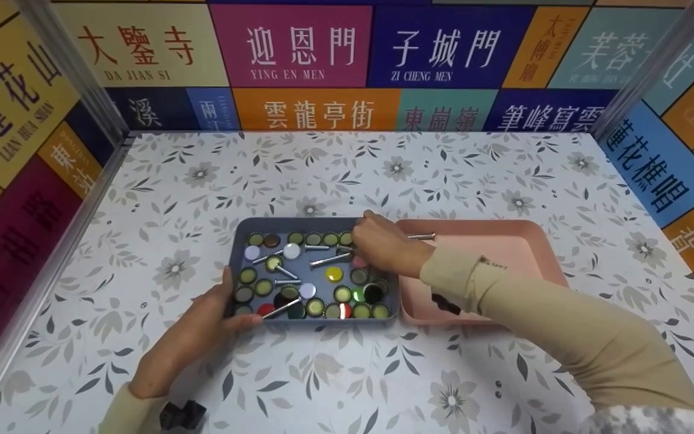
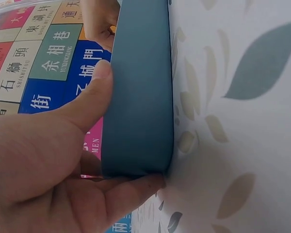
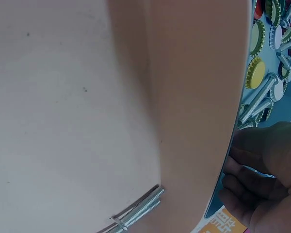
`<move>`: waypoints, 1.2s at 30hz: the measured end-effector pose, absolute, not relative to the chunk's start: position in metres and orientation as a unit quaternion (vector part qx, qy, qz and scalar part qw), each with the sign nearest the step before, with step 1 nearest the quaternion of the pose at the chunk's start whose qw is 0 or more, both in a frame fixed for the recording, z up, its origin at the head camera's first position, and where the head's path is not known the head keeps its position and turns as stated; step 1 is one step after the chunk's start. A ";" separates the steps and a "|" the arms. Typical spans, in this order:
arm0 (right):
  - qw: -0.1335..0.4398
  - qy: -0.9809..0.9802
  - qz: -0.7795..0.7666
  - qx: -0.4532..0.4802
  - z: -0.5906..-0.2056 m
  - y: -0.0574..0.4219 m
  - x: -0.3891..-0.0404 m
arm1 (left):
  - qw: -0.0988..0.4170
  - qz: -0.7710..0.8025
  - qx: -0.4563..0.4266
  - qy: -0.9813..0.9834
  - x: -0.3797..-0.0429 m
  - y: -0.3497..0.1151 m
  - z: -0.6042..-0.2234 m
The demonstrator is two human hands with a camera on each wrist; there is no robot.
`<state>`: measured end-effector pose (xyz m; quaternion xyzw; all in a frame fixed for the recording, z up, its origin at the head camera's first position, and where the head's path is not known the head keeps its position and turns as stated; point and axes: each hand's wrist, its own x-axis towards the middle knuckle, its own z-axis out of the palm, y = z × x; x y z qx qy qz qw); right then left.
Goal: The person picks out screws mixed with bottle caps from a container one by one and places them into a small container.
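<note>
A person in beige sleeves leans over a desk (image 1: 347, 175) covered in a grey leaf-and-flower print. Two trays sit side by side on it, touching: a blue-grey tray (image 1: 314, 223) on the person's left and a pink tray (image 1: 503, 241) on the right.

The left hand (image 1: 202, 325) holds the near left corner of the blue-grey tray. In the left wrist view the thumb (image 2: 89, 99) lies along the tray's outer wall (image 2: 140, 87) and the fingers curl under the corner, so it grips the rim.

The blue-grey tray is full of bottle caps (image 1: 262, 287), most lying inner side up with green-gold crimped edges, plus a yellow one (image 1: 334, 274) and a few white, red and dark ones. Several steel bolts (image 1: 330, 260) lie among them.

The right hand (image 1: 383, 244) reaches across from the pink tray's side to the far right corner of the blue-grey tray, fingers bent down among the caps and bolts there. In the right wrist view the fingers (image 3: 252, 182) are curled with a sliver of metal showing between them, but I cannot tell whether they truly pinch it.

One bolt (image 1: 422, 237) already rests at the far edge of the pink tray; the right wrist view shows its threaded shaft (image 3: 138, 208) lying on the tray floor.

The walls around the desk are coloured panels with Chinese names. Readable romanised lines include "DA JIAN SI", "YING EN MEN", "ZI CHENG MEN" and, on the left wall, "LIAN HUA SHAN".
</note>
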<state>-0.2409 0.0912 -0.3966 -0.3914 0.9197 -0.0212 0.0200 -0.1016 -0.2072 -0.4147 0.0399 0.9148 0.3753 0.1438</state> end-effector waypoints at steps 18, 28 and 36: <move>-0.045 0.899 0.006 -0.435 -0.404 0.090 -0.243 | 0.143 0.390 0.044 0.909 -0.105 -0.208 -0.416; -0.060 0.899 0.005 -0.434 -0.404 0.088 -0.243 | 0.144 0.386 0.046 0.910 -0.105 -0.209 -0.416; -0.071 0.892 0.005 -0.447 -0.405 0.089 -0.245 | 0.144 0.388 0.045 0.909 -0.105 -0.209 -0.416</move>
